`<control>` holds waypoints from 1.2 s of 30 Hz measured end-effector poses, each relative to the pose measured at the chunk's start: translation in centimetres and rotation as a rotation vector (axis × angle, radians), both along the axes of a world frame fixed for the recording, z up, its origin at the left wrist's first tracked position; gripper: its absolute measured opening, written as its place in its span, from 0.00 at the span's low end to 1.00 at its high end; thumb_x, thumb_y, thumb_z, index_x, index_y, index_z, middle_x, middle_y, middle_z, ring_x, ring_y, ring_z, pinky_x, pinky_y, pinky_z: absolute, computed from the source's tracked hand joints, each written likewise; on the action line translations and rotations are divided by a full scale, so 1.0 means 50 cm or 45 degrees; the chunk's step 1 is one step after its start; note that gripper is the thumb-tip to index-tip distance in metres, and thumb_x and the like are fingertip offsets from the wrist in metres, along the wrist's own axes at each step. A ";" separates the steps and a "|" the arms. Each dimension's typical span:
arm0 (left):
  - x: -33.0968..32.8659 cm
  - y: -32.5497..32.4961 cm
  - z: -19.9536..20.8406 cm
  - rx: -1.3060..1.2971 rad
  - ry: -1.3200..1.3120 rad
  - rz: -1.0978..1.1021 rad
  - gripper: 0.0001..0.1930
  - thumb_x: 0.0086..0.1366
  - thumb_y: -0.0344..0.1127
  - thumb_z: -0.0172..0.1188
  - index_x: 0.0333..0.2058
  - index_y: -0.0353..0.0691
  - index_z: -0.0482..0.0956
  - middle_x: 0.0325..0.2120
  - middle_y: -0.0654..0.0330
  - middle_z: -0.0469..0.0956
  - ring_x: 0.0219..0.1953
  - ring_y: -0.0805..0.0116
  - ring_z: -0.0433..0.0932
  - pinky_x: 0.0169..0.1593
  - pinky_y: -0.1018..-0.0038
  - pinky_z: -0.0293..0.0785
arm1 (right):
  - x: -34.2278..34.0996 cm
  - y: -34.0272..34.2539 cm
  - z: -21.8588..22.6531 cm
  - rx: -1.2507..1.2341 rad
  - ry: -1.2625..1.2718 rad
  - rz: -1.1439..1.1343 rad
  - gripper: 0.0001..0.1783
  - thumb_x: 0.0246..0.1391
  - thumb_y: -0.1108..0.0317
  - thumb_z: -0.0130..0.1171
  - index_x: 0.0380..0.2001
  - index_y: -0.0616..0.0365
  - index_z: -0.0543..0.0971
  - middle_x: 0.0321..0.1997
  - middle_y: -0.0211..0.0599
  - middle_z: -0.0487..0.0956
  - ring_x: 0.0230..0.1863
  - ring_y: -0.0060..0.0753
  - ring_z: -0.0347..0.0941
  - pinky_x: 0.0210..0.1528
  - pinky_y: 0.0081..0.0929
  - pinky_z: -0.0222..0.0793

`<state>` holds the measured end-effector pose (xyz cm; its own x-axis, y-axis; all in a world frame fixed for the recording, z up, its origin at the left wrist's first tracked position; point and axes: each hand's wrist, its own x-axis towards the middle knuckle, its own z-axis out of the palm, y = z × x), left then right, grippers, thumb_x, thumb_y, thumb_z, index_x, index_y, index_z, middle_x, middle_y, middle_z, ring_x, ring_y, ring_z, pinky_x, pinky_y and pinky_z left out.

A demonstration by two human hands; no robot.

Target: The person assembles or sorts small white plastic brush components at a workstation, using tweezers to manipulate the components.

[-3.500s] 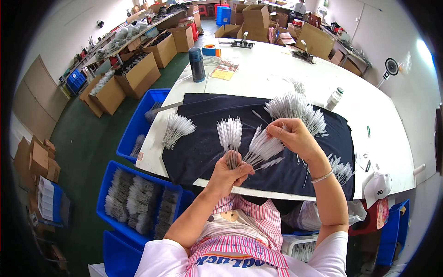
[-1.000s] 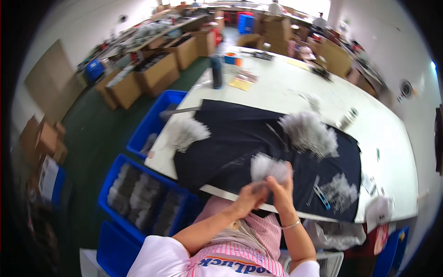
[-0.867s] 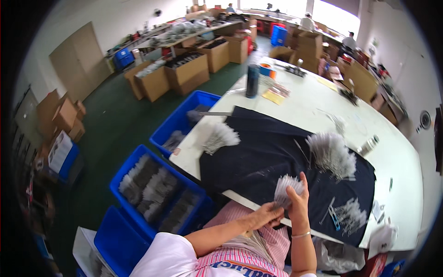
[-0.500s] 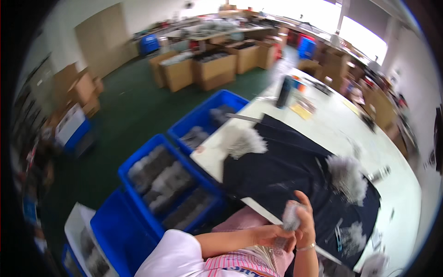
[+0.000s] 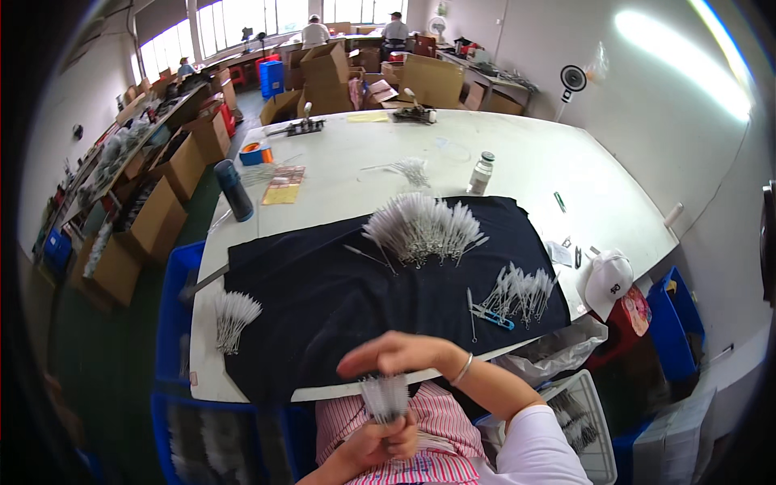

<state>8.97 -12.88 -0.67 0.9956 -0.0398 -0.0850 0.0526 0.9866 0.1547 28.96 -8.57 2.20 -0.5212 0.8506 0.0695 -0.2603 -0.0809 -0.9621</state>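
Note:
My left hand [image 5: 378, 443] is closed around a bundle of small white bristle brushes [image 5: 383, 398] with thin wire stems, held upright in front of my striped apron. Just above the bristle tips, my right hand [image 5: 396, 354] is stretched out flat, palm down, holding nothing. Whether it touches the tips I cannot tell. On the dark cloth [image 5: 323, 299] beyond lies a large fanned heap of brushes [image 5: 422, 230]. A smaller pile [image 5: 236, 317] rests at the cloth's left edge. To the right is a loose group of brushes [image 5: 521, 293] beside a blue-handled tool [image 5: 493, 318].
The white table [image 5: 558, 145] carries a dark bottle [image 5: 234, 191], a glass jar [image 5: 481, 174], an orange-and-blue tape roll [image 5: 256, 153] and a white cap [image 5: 609, 281]. Blue bins [image 5: 176, 323] stand at the left edge. A white basket [image 5: 600, 428] is at lower right. Two people sit far back.
My view has swung right and up toward the table. My right hand, which was at the brush bundle, is now flat above the bristles. The left still grips the bundle.

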 end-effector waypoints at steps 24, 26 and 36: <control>0.033 0.122 -0.064 -0.137 0.426 0.534 0.11 0.68 0.38 0.42 0.32 0.40 0.69 0.12 0.69 0.52 0.14 0.77 0.51 0.22 0.78 0.52 | 0.529 0.244 -0.224 -1.012 -0.797 -2.274 0.26 0.27 0.67 0.73 0.33 0.70 0.78 0.37 0.42 0.78 0.36 0.38 0.75 0.41 0.30 0.69; 0.036 0.118 -0.069 -0.118 0.385 0.505 0.09 0.68 0.37 0.42 0.33 0.40 0.69 0.12 0.69 0.52 0.14 0.77 0.52 0.21 0.78 0.53 | 0.574 0.249 -0.282 -0.852 -0.572 -2.257 0.23 0.27 0.69 0.72 0.31 0.69 0.78 0.36 0.42 0.78 0.36 0.37 0.75 0.40 0.29 0.69; 0.072 0.109 -0.042 0.046 0.502 0.429 0.08 0.66 0.38 0.48 0.32 0.40 0.66 0.13 0.70 0.54 0.14 0.79 0.53 0.21 0.80 0.55 | 0.583 0.144 -0.226 -0.353 -0.703 -2.371 0.15 0.37 0.69 0.55 0.29 0.71 0.79 0.30 0.44 0.80 0.28 0.38 0.76 0.35 0.35 0.70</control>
